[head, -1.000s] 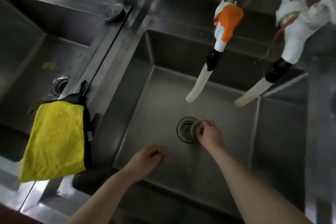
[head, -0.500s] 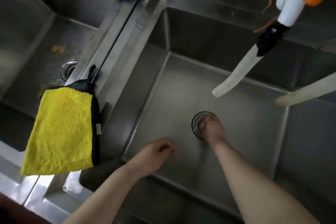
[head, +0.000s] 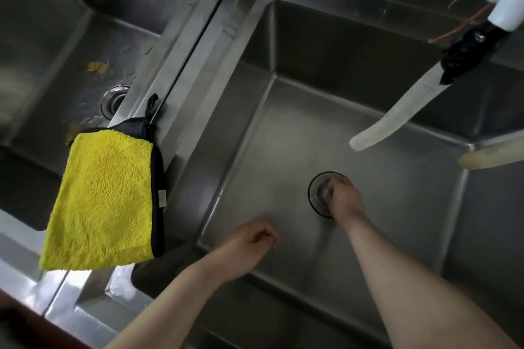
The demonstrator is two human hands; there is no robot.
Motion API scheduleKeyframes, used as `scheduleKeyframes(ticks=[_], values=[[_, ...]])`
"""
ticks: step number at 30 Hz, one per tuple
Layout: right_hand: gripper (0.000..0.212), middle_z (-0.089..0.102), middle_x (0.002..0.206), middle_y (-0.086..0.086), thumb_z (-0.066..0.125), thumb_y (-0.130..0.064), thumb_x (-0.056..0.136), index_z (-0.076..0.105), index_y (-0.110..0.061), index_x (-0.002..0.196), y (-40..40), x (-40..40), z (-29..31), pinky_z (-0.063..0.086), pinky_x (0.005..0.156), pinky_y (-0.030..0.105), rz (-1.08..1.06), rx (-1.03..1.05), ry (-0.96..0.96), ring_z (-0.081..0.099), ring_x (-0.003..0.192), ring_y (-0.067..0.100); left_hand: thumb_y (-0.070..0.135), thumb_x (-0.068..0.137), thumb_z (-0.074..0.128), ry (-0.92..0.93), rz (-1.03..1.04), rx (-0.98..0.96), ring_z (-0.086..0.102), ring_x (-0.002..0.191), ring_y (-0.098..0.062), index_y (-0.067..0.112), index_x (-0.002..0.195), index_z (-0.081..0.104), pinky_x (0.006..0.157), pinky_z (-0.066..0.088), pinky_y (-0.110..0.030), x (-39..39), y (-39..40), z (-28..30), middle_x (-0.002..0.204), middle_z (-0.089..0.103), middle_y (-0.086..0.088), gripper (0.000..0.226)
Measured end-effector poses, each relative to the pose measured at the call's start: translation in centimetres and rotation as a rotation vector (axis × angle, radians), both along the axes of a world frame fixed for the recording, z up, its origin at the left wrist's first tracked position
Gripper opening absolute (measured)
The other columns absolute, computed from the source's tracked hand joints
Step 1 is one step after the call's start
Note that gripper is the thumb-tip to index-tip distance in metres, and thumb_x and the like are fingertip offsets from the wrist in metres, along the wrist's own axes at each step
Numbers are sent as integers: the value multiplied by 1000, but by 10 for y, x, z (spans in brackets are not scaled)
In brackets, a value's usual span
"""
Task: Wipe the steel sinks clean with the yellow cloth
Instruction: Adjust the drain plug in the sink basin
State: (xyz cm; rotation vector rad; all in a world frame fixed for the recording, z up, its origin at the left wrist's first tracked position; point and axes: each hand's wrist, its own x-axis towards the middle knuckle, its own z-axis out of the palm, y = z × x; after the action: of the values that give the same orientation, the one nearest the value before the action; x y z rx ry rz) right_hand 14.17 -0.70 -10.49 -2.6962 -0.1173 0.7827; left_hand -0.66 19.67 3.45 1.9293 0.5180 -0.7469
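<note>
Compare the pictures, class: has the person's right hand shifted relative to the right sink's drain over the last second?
Yes, slightly. The right hand was beside the drain, at its right rim; now its fingers reach further left over the drain's middle.

Head camera looks steeply down, close above the steel sinks [head: 368, 127].
</note>
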Motion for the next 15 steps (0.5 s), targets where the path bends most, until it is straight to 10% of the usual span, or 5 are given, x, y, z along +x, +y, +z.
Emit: scheduleKeyframes(ticks=[8,15], values=[[40,52,120,18,66,-28,89,54,-9,122,-3,0,27,45,89,35,-65,54,63,58,106,38,19,94,55,-8,-66,-14,63,87,-6,32,87,66,80,48,-22,-5,6,21,93,71,8,19],[8,68,95,2,65,-18,91,68,-15,98,1,-34,82,39,71,21,-268,382,-32,63,84,18,22,96,55,-83,-173,76,59,75,0,32,95,66,77,47,-24,-12,12,57,88,68,10,14]])
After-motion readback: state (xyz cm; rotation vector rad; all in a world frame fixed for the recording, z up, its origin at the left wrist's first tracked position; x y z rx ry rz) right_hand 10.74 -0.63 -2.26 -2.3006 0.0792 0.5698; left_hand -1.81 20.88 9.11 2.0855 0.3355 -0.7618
